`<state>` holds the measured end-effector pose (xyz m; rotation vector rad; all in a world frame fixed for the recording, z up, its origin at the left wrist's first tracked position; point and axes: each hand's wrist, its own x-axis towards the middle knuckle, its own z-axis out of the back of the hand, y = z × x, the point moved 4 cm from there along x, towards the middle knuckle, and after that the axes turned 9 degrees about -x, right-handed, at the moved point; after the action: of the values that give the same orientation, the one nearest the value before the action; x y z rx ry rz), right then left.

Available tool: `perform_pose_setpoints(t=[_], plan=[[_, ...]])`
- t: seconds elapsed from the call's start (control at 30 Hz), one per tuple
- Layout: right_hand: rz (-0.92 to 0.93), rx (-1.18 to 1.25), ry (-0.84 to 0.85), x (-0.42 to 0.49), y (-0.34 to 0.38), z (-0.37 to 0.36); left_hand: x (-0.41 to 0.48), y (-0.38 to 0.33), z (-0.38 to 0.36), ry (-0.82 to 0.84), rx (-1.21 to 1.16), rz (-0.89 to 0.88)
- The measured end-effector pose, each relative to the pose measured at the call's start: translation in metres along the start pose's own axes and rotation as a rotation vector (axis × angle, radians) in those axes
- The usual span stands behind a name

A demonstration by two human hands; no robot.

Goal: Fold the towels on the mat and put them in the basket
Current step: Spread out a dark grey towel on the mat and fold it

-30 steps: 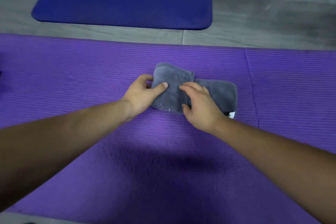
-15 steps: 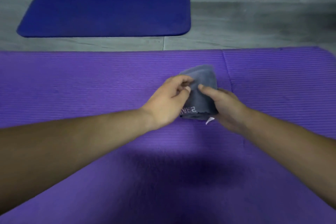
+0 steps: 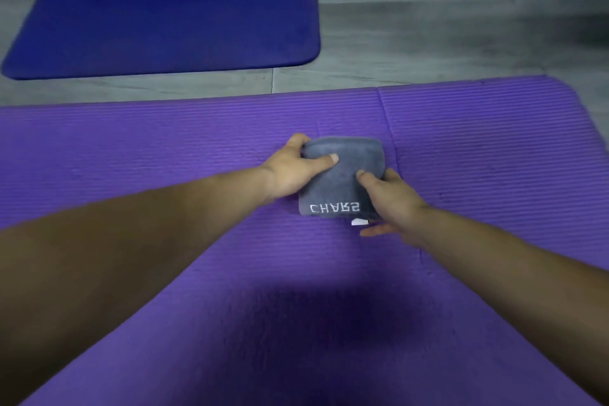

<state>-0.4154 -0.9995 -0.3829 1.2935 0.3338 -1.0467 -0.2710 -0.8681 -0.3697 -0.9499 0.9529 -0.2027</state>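
The grey towel (image 3: 342,181), folded to a small thick square with its lettering facing up, lay on the purple mat (image 3: 164,148) between both hands. The left hand (image 3: 293,171) gripped its far left corner, thumb pressed on top and fingers curled round the edge. The right hand (image 3: 392,201) held the right side, one fingertip on top and another finger stretched along the near edge, just beside a white label (image 3: 359,222). The basket was not in view. The likely risk was the layers springing apart on lifting, since the bundle looked plump and was held only at its edges. A one-sided pull could slide the top layer askew.
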Motion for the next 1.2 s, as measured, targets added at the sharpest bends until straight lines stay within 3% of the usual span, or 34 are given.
perform_pose_setpoints(t=[0.17,0.27,0.37,0.6,0.8,0.87,0.97,1.1,1.2], plan=[[0.156,-0.032,-0.153,0.015,0.009,0.015,-0.013,0.02,0.005,-0.053,-0.069,0.178],[0.223,-0.079,-0.161,0.022,0.012,0.012,-0.019,0.025,0.004,-0.121,-0.193,0.221],[0.288,-0.119,-0.134,0.024,0.018,0.004,-0.015,0.026,0.005,-0.118,-0.332,0.217],[0.314,-0.065,-0.064,0.021,0.02,-0.003,-0.013,0.022,0.002,0.131,-0.484,0.204],[0.368,-0.02,-0.05,0.004,0.027,-0.008,-0.031,0.024,0.009,0.069,-0.581,0.158],[0.354,0.14,-0.051,-0.012,0.026,-0.019,-0.046,0.022,0.014,0.059,-0.628,0.137],[0.272,0.491,0.086,-0.046,0.026,-0.044,-0.074,0.019,0.03,0.034,-0.679,0.072],[0.179,0.541,0.415,-0.106,0.039,-0.088,-0.123,0.019,0.06,-0.047,-0.656,0.022],[0.181,0.499,0.443,-0.156,0.072,-0.113,-0.178,0.015,0.097,-0.116,-0.709,0.057]])
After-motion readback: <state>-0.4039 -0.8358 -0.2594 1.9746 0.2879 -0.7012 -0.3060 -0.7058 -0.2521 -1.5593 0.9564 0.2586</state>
